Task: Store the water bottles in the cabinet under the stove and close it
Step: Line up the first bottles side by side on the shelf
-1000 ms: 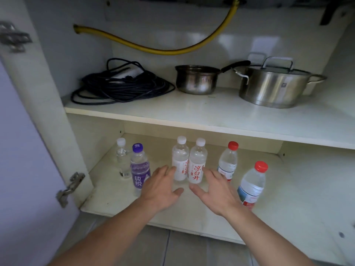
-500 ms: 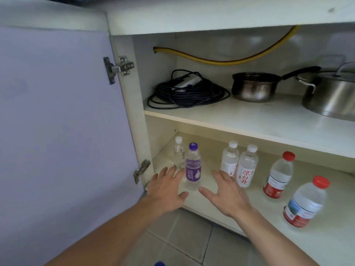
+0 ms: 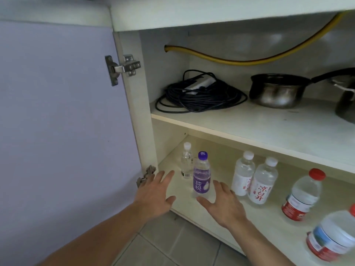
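Note:
Several water bottles stand upright on the cabinet's bottom shelf (image 3: 249, 217): a small clear one (image 3: 186, 162) at the back left, a purple-capped one (image 3: 201, 175), two white-capped ones with red lettering (image 3: 243, 174) (image 3: 263, 184), and two red-capped ones (image 3: 302, 195) (image 3: 332, 239) at the right. My left hand (image 3: 154, 194) is spread flat near the shelf's front left corner, holding nothing. My right hand (image 3: 223, 203) is spread just right of the purple-capped bottle, also holding nothing. The cabinet's left door (image 3: 63, 131) stands wide open.
On the upper shelf (image 3: 259, 129) lie a coil of black cable (image 3: 199, 95), a steel saucepan (image 3: 278, 91) and part of a larger pot (image 3: 345, 104). A yellow hose (image 3: 230, 58) runs along the back wall. Two hinges (image 3: 123, 68) (image 3: 146, 175) hold the door. Grey tiles (image 3: 172, 240) cover the floor.
The view has swung left, bringing the open door into sight. Both hands have shifted left along the shelf front, from beside the white-capped pair to either side of the purple-capped bottle.

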